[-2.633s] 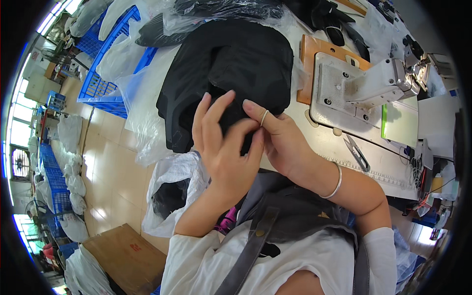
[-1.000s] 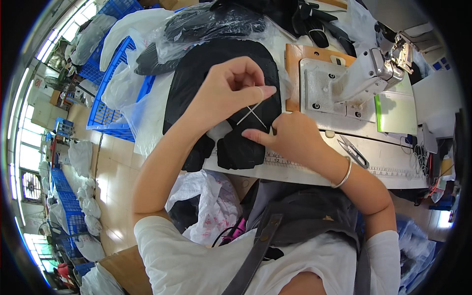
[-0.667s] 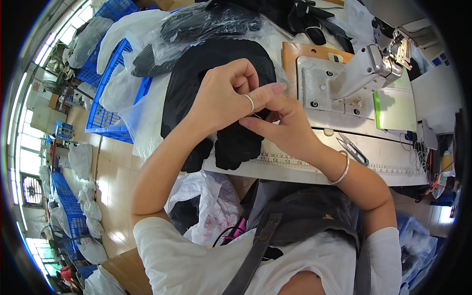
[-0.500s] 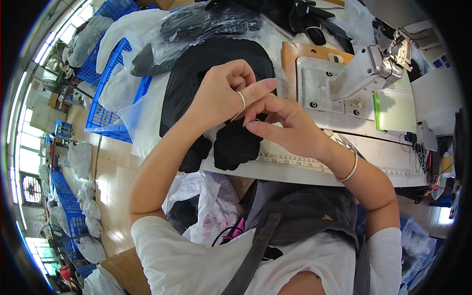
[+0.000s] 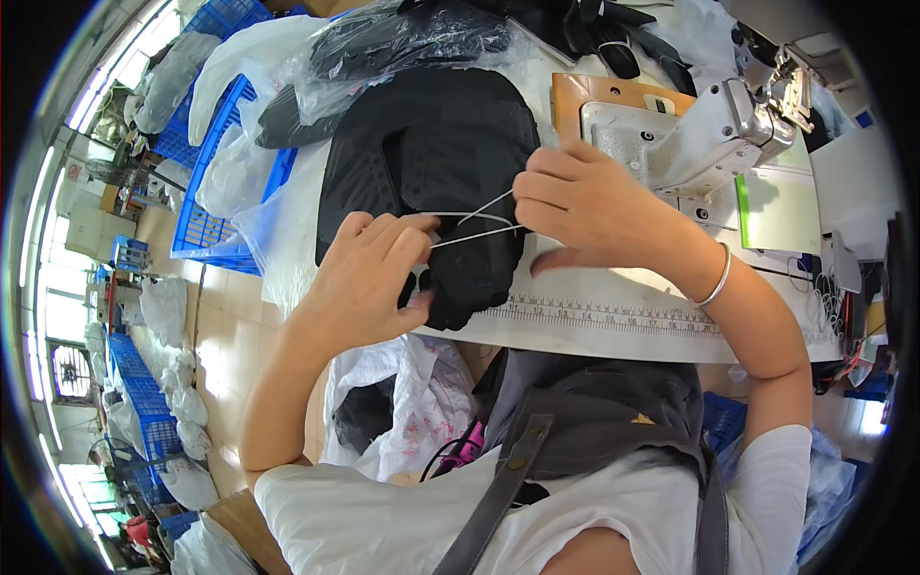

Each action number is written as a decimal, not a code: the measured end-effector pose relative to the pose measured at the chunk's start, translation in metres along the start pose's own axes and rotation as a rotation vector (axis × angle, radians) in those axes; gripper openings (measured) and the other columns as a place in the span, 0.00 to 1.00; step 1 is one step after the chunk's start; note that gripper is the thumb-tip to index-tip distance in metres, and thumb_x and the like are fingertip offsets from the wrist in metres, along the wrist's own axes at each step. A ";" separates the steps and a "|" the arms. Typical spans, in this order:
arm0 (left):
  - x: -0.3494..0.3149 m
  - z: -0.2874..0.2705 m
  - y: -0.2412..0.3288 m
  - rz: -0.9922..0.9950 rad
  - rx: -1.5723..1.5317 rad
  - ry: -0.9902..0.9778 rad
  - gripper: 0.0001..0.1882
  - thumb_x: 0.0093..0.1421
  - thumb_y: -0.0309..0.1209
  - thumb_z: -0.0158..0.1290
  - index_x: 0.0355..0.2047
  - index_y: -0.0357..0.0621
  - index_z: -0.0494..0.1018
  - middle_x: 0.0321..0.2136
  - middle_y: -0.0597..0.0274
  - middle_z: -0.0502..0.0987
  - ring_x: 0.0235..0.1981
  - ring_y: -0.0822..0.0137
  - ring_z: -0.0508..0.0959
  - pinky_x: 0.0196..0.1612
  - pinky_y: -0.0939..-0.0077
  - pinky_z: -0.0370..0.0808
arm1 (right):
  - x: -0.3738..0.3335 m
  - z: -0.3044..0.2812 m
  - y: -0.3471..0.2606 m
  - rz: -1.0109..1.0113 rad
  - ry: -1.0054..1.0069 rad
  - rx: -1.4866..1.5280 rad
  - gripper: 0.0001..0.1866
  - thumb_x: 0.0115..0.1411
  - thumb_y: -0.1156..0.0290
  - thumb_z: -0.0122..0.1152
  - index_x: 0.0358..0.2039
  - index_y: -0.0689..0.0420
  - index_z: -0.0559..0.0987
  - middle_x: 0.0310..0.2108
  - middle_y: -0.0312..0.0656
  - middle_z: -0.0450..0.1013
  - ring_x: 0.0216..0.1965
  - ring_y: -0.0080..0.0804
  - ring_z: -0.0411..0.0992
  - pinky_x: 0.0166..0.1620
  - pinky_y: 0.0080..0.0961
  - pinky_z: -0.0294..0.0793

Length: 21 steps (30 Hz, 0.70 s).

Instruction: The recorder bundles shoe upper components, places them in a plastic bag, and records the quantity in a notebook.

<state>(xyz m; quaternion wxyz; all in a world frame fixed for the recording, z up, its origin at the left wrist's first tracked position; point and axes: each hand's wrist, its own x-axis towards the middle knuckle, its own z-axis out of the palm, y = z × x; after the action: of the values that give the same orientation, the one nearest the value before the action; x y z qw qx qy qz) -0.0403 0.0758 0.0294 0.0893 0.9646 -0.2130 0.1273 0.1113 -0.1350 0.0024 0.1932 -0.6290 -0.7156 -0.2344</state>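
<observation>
A stack of black cut pieces (image 5: pixel 470 125), apparently fabric, lies on the white table in front of me. Above its near half, a thin white elastic or cord loop (image 5: pixel 476 237) is stretched between my hands, with two strands crossing close to the right one. My left hand (image 5: pixel 369 273) pinches the loop's left end over the near left edge of the stack. At the stack's right side, my right hand (image 5: pixel 594 206) has curled fingers round the other end, its thumb pointing down and blurred.
A sewing machine (image 5: pixel 714 144) stands at the right on the table (image 5: pixel 623 337), which has a ruler strip (image 5: pixel 594 314) along its near edge. Bagged black pieces (image 5: pixel 412 43) lie at the back. Left of the table is a blue crate (image 5: pixel 206 225); below the edge sits a white sack (image 5: pixel 431 412).
My hands were close together, with the white loop round the left one. Now they have moved apart, pulling the loop taut between them; the black stack shows more fully.
</observation>
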 end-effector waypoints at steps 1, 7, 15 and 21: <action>-0.003 0.006 0.002 0.034 0.072 0.060 0.23 0.30 0.25 0.59 0.29 0.41 0.63 0.41 0.57 0.74 0.30 0.62 0.72 0.37 0.70 0.63 | -0.002 0.001 -0.001 -0.008 -0.005 0.003 0.17 0.35 0.60 0.69 0.20 0.52 0.69 0.25 0.31 0.64 0.33 0.30 0.63 0.33 0.24 0.62; 0.003 0.041 0.003 0.028 0.115 0.515 0.18 0.25 0.22 0.55 0.18 0.42 0.59 0.39 0.52 0.77 0.23 0.64 0.71 0.30 0.72 0.62 | -0.008 0.017 -0.016 0.043 0.293 -0.167 0.16 0.34 0.66 0.68 0.20 0.52 0.68 0.26 0.31 0.65 0.29 0.30 0.63 0.32 0.24 0.61; 0.006 0.054 0.005 -0.083 -0.073 0.686 0.17 0.22 0.21 0.53 0.10 0.44 0.54 0.30 0.54 0.79 0.18 0.63 0.70 0.25 0.74 0.61 | -0.017 0.018 -0.052 0.090 0.177 0.314 0.11 0.41 0.70 0.63 0.28 0.52 0.75 0.33 0.35 0.66 0.32 0.33 0.65 0.32 0.26 0.63; 0.011 0.060 0.011 -0.245 -0.249 0.767 0.20 0.27 0.17 0.59 0.11 0.43 0.56 0.20 0.58 0.75 0.19 0.62 0.70 0.27 0.77 0.66 | -0.017 0.028 -0.045 0.160 0.031 -0.335 0.14 0.48 0.68 0.54 0.37 0.53 0.76 0.39 0.35 0.65 0.38 0.30 0.64 0.31 0.25 0.63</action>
<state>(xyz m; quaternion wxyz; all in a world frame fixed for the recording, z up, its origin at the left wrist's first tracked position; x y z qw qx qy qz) -0.0227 0.0475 -0.0236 0.2926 0.8474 -0.0617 0.4387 0.0691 -0.1367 -0.0346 0.1148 -0.7036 -0.6113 -0.3436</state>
